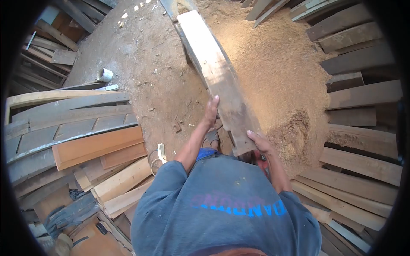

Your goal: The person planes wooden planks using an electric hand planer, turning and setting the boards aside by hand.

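A long wooden plank (222, 87) stretches away from my body, its far end bright in the light and its near end grey and worn. My left hand (211, 112) is closed on the plank's left edge, with the thumb on top. Closer to my body, my right hand (260, 143) grips the right edge near the plank's near end; its thumb shows on top and the other fingers are hidden underneath. Beneath the far part of the plank is a narrow metal-looking bench or machine (176, 8), mostly covered by it.
Sawdust (273, 68) is heaped right of the plank. Stacked boards (363, 94) line the right side. More timber (68, 111) and an orange-brown panel (98, 147) lie at left. A white bucket (104, 75) is on its side. A red object (262, 161) shows near my waist.
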